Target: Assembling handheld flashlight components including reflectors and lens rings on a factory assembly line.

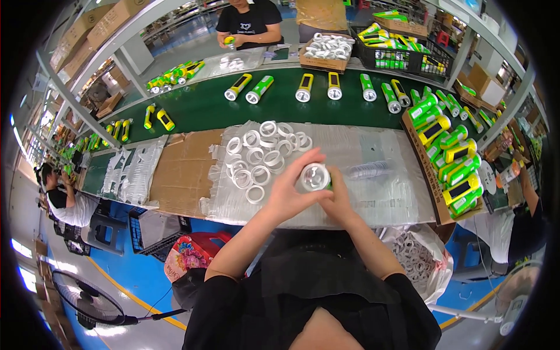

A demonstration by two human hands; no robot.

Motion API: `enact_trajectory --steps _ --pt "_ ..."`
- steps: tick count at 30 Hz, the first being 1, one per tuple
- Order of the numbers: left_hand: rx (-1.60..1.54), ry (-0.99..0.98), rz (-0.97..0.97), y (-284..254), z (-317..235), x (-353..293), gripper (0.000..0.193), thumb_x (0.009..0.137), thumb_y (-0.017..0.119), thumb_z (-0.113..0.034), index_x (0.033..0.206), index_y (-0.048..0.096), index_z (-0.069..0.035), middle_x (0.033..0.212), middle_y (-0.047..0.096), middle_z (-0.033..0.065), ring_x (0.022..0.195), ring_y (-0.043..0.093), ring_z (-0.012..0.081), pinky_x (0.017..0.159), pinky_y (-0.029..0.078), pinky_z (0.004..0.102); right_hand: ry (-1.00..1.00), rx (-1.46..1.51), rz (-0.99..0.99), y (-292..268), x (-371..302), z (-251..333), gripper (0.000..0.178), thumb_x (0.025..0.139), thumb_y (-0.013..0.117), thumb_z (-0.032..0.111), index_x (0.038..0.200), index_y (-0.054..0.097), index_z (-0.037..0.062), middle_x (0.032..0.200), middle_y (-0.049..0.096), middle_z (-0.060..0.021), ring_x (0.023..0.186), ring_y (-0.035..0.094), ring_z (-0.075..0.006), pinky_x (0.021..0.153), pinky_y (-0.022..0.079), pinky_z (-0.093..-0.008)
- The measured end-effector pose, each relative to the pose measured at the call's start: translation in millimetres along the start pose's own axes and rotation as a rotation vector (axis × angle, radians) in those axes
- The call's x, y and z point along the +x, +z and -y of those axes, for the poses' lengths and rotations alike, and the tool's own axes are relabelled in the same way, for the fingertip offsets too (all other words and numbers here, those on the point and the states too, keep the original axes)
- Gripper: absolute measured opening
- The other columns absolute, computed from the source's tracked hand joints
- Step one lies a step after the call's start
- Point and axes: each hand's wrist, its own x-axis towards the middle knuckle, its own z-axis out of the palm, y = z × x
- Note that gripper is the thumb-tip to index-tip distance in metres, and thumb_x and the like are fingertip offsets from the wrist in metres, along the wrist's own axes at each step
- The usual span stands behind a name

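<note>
Between my two hands is a green flashlight [315, 177], its clear lens end turned up toward me. My left hand [287, 191] curls around the lens end, thumb and fingers at its rim. Lower down, my right hand [338, 201] closes around the body, which is mostly hidden by the fingers. White plastic rings [255, 156] lie in a loose pile just left of my hands. To the right of them, a row of thin clear discs [370, 170] rests on the plastic-covered work surface [385, 201].
A cardboard box [429, 181] full of green and yellow flashlights stands at the right. Beyond the work surface runs a green conveyor belt [204, 111] carrying several flashlights. Across it, a co-worker [251, 26] handles a flashlight. A bag of rings [413, 256] hangs below, right.
</note>
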Motion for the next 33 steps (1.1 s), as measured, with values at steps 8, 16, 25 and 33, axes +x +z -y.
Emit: enact_trajectory --steps 8,16,25,33 --pt "-0.11 0.006 0.071 -7.6 1.9 0.3 0.034 0.078 0.071 -0.006 0.112 0.07 -0.01 0.098 0.064 0.0038 0.092 0.062 0.0132 0.08 0.05 0.0286 0.163 0.25 0.353 -5.0 -6.4 30.0 0.035 0.074 0.068 0.006 0.106 0.055 0.0035 0.095 0.063 -0.0104 0.089 0.063 -0.0236 0.075 0.049 -0.0343" --pt "0.553 0.461 0.112 -65.1 12.5 26.0 0.036 0.076 0.074 -0.013 0.111 0.064 -0.01 0.11 0.059 0.0088 0.09 0.064 0.0269 0.076 0.055 0.0353 -0.33 -0.386 0.489 -2.2 96.7 26.4 0.056 0.063 0.075 0.009 0.117 0.06 0.0088 0.109 0.06 -0.014 0.096 0.058 -0.0346 0.086 0.046 -0.0441" --pt "0.99 0.191 -0.441 -249.7 121.8 56.4 0.063 0.073 0.081 -0.03 0.125 0.053 -0.005 0.133 0.05 0.0213 0.123 0.049 0.0384 0.1 0.043 0.046 -0.202 -0.626 0.361 57.3 244.9 -53.1 0.06 0.07 0.065 -0.005 0.125 0.057 0.0163 0.133 0.051 -0.0172 0.101 0.062 -0.0388 0.082 0.053 -0.0441" --pt "1.308 -1.172 -0.715 -453.2 246.8 64.7 0.099 0.067 0.068 -0.072 0.125 0.052 0.006 0.15 0.027 0.0273 0.141 0.021 0.0404 0.106 0.033 0.0524 -0.164 -0.822 0.252 94.4 331.3 -167.0 0.055 0.076 0.059 -0.008 0.126 0.056 0.015 0.139 0.047 -0.0145 0.105 0.061 -0.0389 0.084 0.053 -0.0445"
